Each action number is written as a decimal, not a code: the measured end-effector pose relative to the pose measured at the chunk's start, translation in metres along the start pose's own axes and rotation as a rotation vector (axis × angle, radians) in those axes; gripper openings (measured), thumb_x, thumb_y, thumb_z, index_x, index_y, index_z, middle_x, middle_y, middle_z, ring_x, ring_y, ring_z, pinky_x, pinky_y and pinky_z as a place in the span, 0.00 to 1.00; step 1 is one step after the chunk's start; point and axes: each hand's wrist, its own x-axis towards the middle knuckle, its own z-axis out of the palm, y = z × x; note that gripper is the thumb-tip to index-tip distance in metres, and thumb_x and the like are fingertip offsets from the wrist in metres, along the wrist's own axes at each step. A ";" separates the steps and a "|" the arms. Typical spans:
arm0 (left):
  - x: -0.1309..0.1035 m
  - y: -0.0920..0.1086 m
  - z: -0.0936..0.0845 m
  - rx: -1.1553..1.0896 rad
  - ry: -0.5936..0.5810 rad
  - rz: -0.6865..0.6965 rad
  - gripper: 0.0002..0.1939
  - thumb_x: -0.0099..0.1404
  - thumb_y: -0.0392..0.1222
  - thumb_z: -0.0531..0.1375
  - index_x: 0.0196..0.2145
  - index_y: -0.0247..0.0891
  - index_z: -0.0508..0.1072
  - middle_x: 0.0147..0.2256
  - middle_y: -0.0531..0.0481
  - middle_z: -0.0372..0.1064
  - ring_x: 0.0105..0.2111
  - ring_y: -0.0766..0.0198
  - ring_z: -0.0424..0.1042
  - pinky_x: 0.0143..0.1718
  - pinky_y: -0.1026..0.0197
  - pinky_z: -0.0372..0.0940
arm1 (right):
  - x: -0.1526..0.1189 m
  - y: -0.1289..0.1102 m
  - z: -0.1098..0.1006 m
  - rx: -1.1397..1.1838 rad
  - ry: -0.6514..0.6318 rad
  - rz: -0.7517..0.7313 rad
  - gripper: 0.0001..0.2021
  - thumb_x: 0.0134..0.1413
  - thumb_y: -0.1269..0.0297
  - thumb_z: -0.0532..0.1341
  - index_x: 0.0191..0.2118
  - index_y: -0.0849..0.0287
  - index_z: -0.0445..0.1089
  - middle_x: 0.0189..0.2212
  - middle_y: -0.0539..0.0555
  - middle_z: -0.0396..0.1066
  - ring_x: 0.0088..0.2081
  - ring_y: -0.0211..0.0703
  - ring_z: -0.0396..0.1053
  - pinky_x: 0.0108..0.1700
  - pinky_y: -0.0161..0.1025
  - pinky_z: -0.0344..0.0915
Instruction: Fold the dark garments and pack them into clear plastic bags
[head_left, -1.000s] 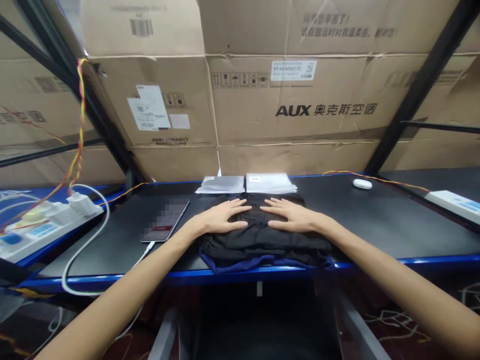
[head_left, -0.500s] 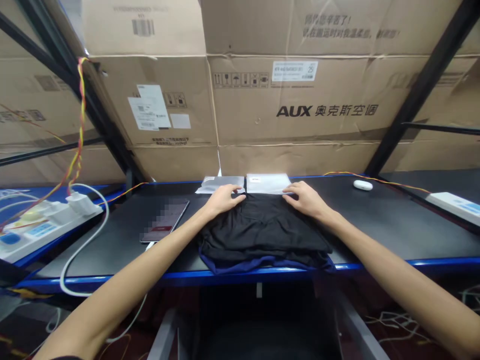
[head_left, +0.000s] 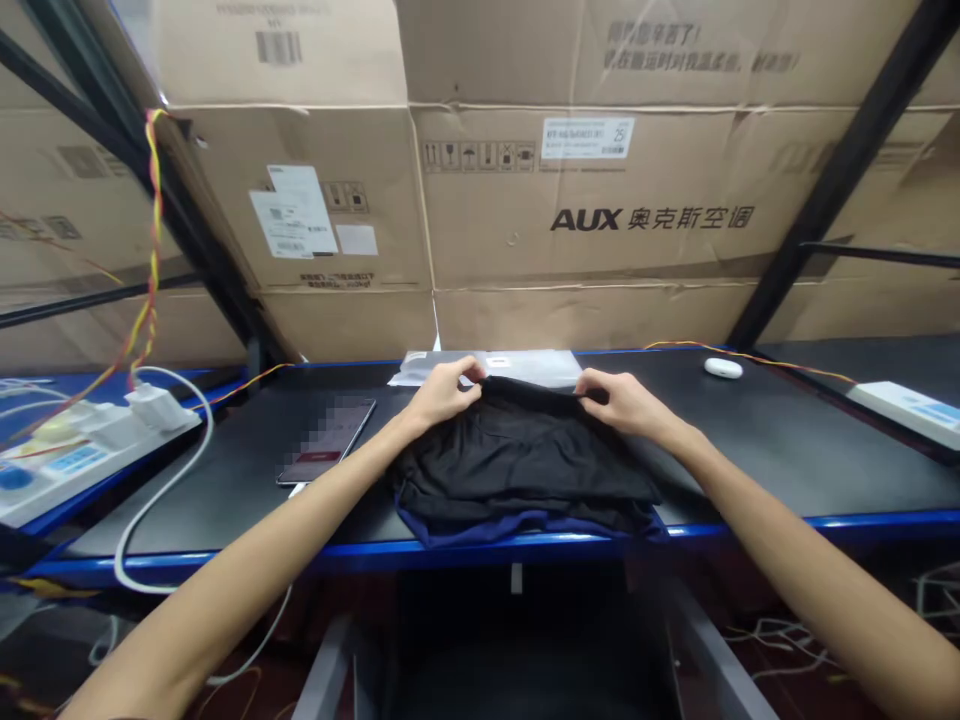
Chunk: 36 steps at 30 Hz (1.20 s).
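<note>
Black cloth (head_left: pixel 525 450) lies rumpled at the middle of the dark table, its far edge raised a little. My left hand (head_left: pixel 448 392) pinches the far left corner of that edge. At the far right corner, my right hand (head_left: pixel 616 402) has its fingers closed on the same edge. Dark blue cloth (head_left: pixel 495 530) shows beneath the black one along the table's front edge. Clear plastic packets (head_left: pixel 525 362) with small labels lie flat just behind the cloth, partly covered by my left hand and the raised edge.
Left of the cloth is a phone (head_left: pixel 330 440) with a white cable; a white power strip (head_left: pixel 90 450) stands farther left. A small white case (head_left: pixel 723 368) and another white strip (head_left: pixel 911 408) are on the right. Cardboard (head_left: pixel 600 260) and black posts rise behind the table (head_left: pixel 772 450).
Both hands have closed on the black cloth's far edge, which has lifted and now covers part of the packets. My right hand has shifted slightly right.
</note>
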 end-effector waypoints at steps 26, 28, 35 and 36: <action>-0.003 0.008 0.018 0.346 -0.310 0.104 0.25 0.72 0.53 0.52 0.58 0.35 0.71 0.52 0.38 0.71 0.50 0.50 0.71 0.53 0.53 0.65 | -0.024 -0.011 0.001 -0.034 -0.164 -0.119 0.14 0.62 0.61 0.56 0.47 0.54 0.77 0.45 0.56 0.78 0.47 0.52 0.74 0.53 0.49 0.70; -0.003 0.009 0.015 0.306 -0.307 0.115 0.25 0.73 0.52 0.51 0.59 0.36 0.70 0.53 0.39 0.70 0.53 0.51 0.70 0.55 0.53 0.64 | -0.024 -0.013 0.000 -0.031 -0.161 -0.121 0.15 0.63 0.59 0.56 0.47 0.55 0.78 0.46 0.57 0.78 0.48 0.52 0.74 0.53 0.48 0.70; -0.039 0.032 -0.048 -0.020 -0.331 0.182 0.16 0.66 0.52 0.62 0.48 0.43 0.78 0.53 0.46 0.72 0.52 0.56 0.71 0.58 0.54 0.62 | -0.044 -0.027 -0.014 0.061 -0.074 -0.134 0.15 0.62 0.54 0.60 0.49 0.53 0.77 0.53 0.56 0.75 0.58 0.54 0.68 0.62 0.52 0.63; -0.046 0.036 -0.058 -0.086 -0.396 0.187 0.15 0.65 0.52 0.63 0.45 0.42 0.79 0.49 0.46 0.74 0.49 0.57 0.73 0.55 0.56 0.64 | -0.050 -0.032 -0.017 0.088 -0.065 -0.140 0.15 0.61 0.54 0.61 0.49 0.53 0.77 0.53 0.56 0.75 0.59 0.53 0.67 0.62 0.52 0.63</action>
